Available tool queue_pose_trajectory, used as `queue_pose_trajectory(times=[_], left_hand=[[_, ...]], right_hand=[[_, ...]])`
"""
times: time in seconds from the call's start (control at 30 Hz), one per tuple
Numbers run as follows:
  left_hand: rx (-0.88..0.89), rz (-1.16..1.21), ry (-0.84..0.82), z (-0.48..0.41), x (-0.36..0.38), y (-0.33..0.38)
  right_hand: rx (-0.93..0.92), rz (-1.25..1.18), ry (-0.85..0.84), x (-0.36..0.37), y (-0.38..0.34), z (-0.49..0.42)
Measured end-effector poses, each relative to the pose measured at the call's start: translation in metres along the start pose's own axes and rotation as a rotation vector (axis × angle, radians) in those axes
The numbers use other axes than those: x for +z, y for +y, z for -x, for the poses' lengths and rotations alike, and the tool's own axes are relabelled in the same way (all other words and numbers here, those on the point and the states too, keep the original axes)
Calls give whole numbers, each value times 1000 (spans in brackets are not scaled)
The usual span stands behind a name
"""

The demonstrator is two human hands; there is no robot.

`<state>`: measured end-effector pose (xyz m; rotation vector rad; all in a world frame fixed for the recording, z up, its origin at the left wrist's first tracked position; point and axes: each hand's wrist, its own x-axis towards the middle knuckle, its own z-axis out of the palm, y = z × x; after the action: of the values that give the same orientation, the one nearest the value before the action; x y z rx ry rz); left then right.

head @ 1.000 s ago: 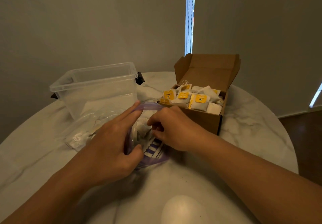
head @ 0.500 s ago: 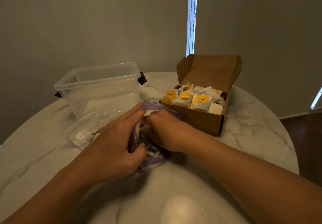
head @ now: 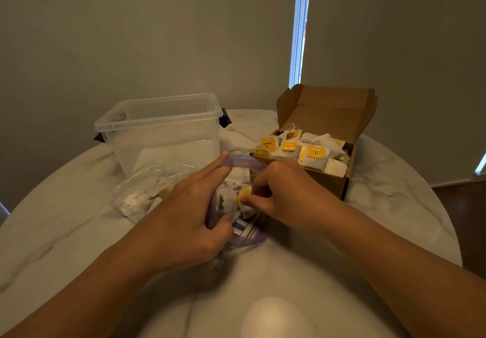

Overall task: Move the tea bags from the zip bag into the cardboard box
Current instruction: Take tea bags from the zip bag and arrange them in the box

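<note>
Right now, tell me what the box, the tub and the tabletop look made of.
Box: matte brown cardboard, judging by folded flaps. Tub: clear glossy plastic; its walls are see-through. Tabletop: polished marble or an imitation; grey veins, light glare.

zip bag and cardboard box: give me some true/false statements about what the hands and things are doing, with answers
1. The right hand pinches a yellow-tagged tea bag at the mouth of the zip bag. True.
2. The cardboard box is closed. False: its lid stands open, with tea bags piled inside.
3. The left hand holds the zip bag's purple rim. True.
4. The clear plastic bin stands right of the cardboard box. False: it stands left of it.
</note>
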<state>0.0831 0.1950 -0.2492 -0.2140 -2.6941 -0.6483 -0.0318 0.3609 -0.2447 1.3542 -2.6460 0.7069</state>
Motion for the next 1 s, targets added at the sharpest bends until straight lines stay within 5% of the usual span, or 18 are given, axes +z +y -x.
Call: queue_pose_trajectory(times=[0.3,0.53,1.0], left_hand=[[-9,27,-34,1,-1,1],[1,4,-20,0,0,-1],[23,25,-5,0,-2,-6]], right_hand=[[147,-212,39,9,-5,-3],[147,-334,-110,6,-2,-1],[125,-804,75,-55,24,17]])
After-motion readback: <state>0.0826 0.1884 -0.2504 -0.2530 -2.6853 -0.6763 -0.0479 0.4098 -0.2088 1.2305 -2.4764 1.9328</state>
